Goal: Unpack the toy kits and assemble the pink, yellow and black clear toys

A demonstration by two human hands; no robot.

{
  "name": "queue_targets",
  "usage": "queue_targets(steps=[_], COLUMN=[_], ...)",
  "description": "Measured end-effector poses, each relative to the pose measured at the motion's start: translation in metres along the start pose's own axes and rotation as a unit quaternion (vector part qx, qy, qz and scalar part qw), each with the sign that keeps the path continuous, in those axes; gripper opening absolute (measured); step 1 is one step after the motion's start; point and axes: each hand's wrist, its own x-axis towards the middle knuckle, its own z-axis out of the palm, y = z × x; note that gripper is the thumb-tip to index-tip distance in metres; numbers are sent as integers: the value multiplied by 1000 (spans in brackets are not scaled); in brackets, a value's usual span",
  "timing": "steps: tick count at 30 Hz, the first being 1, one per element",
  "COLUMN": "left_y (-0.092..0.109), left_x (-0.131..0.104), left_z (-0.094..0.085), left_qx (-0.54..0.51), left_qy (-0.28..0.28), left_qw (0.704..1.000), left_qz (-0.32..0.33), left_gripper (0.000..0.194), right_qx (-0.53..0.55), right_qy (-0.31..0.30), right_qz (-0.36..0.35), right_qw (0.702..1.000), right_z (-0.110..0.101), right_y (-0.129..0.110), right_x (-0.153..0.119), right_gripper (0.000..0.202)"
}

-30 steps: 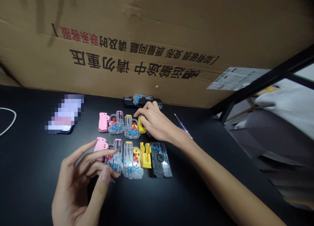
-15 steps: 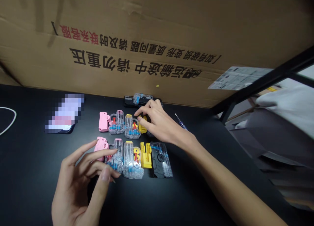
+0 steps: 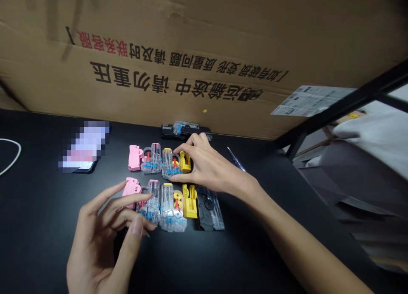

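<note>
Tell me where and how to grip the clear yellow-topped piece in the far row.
Best, I'd say, pinch the clear yellow-topped piece by its far and near ends, coming from above. It lies flat, with the clear pink-topped piece close on its left and the yellow piece close on its right, so its long sides look crowded.

Pink pcs [image 3: 134,158], yel pcs [image 3: 190,207], blk tbl [image 3: 223,260], brn box [image 3: 191,26]
</note>
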Motion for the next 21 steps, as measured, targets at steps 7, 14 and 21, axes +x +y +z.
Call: queue_targets(steps=[7,14,21], left_y=[-1,-2,-3], left_x=[0,0,1], left_z=[-1,-2,-1], left_qx=[9,9,0], left_qy=[-3,0,-2], left_qw=[1000,1000,1000], left_qz=[2,2,2], left_gripper=[36,38,40], right_qx=[-9,-8,1], right_qy=[3,1,-2], right_qz=[-2,2,4], right_qw=[1000,1000,1000], right_z=[2,1,0], right_y=[2,4,2], right_x=[2,4,2], right_gripper=[72,73,68])
